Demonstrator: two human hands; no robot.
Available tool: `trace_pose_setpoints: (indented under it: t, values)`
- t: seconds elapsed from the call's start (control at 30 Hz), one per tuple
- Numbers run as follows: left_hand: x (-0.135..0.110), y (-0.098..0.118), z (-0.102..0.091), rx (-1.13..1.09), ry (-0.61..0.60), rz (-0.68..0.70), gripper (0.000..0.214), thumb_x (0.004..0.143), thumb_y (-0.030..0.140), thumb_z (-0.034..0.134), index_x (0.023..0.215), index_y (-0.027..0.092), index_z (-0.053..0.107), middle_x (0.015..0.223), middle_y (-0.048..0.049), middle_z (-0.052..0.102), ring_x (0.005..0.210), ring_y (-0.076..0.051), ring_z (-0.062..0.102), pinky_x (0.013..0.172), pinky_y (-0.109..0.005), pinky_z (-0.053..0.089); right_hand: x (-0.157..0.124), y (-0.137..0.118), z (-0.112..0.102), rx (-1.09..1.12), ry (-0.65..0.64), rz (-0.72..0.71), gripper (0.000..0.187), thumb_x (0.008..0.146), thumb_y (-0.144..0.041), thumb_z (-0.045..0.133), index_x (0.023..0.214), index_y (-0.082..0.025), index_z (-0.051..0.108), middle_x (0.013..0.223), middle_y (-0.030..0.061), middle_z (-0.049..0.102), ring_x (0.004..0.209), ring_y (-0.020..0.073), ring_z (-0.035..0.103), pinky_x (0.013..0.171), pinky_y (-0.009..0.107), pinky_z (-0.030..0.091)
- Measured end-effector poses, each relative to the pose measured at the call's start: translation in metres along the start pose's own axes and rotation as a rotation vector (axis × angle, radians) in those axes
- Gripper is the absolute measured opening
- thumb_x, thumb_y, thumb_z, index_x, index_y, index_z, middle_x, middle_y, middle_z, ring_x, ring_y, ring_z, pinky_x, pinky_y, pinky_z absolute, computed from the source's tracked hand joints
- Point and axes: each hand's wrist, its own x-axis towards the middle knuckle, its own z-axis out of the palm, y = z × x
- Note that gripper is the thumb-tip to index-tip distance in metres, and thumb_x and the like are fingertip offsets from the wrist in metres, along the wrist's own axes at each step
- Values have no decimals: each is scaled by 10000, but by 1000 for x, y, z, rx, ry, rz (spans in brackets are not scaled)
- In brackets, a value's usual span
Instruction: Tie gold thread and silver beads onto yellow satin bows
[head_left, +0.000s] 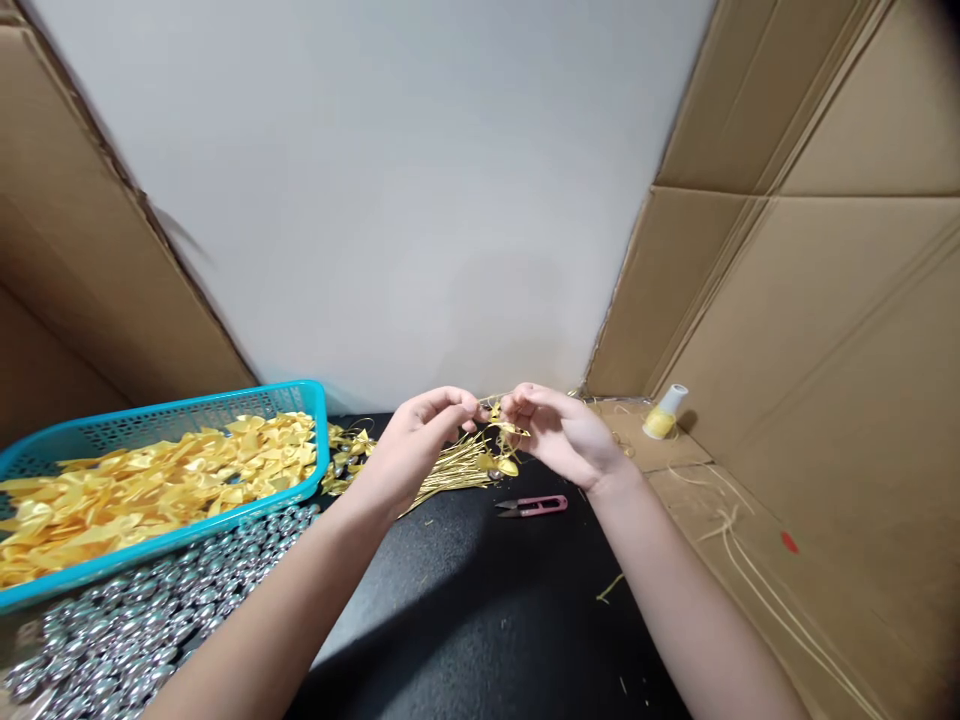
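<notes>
My left hand and my right hand meet above the black table top, fingertips pinched together. Between them they hold a small yellow ribbon bow with thin gold cord. Just beneath the hands lies a heap of finished yellow bows with gold cords. Pink thread snips lie on the table just below my right hand.
A turquoise basket full of yellow ribbon bows stands at the left, with a pile of silver beads in front of it. A yellow thread spool and loose cords lie on the cardboard at right. Cardboard walls stand on both sides.
</notes>
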Motion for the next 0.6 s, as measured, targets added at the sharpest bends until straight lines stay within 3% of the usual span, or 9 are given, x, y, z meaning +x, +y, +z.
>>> trace_pose_setpoints:
  t: [0.1, 0.2, 0.33, 0.43, 0.5, 0.6]
  values:
    - [5, -1, -2, -273, -108, -123, 116, 744, 253, 638, 712, 157, 581, 812, -11, 606, 682, -98, 479, 619, -210, 390, 2, -1, -3, 75, -113, 60, 158, 720, -265, 623, 626, -169, 539, 586, -39, 453, 598, 91, 450, 625, 234, 383]
    - [6, -1, -1, -400, -227, -203, 141, 709, 237, 643, 678, 162, 527, 676, 26, 488, 619, -94, 412, 600, -213, 369, 1, 0, -2, 0, -164, 7, 222, 724, -281, 602, 581, -182, 464, 540, -56, 325, 551, 92, 330, 578, 238, 306]
    - [3, 0, -1, -272, -298, -206, 169, 718, 291, 624, 664, 161, 529, 608, 46, 358, 573, -98, 305, 554, -223, 293, -3, 1, 2, -341, -98, -156, 313, 759, -319, 612, 567, -197, 397, 580, -51, 312, 580, 103, 261, 598, 274, 239]
    - [1, 0, -5, -47, -329, -189, 230, 755, 346, 625, 654, 162, 529, 610, 45, 337, 569, -101, 268, 545, -236, 236, -5, 1, 3, -542, -111, -178, 371, 784, -371, 613, 545, -196, 389, 579, -51, 292, 588, 106, 240, 596, 292, 196]
    - [1, 0, -7, 58, -350, -175, 313, 781, 387, 622, 607, 166, 486, 592, 46, 319, 563, -103, 246, 538, -246, 209, -5, 1, 2, -502, -132, -151, 391, 775, -379, 625, 531, -200, 377, 565, -56, 272, 579, 105, 228, 591, 294, 191]
    - [1, 0, -8, -6, -322, -124, 417, 804, 414, 611, 549, 180, 378, 572, 50, 267, 560, -107, 217, 530, -252, 207, -3, 2, 2, -330, -148, -129, 413, 738, -339, 659, 510, -208, 341, 538, -68, 232, 550, 98, 203, 578, 289, 202]
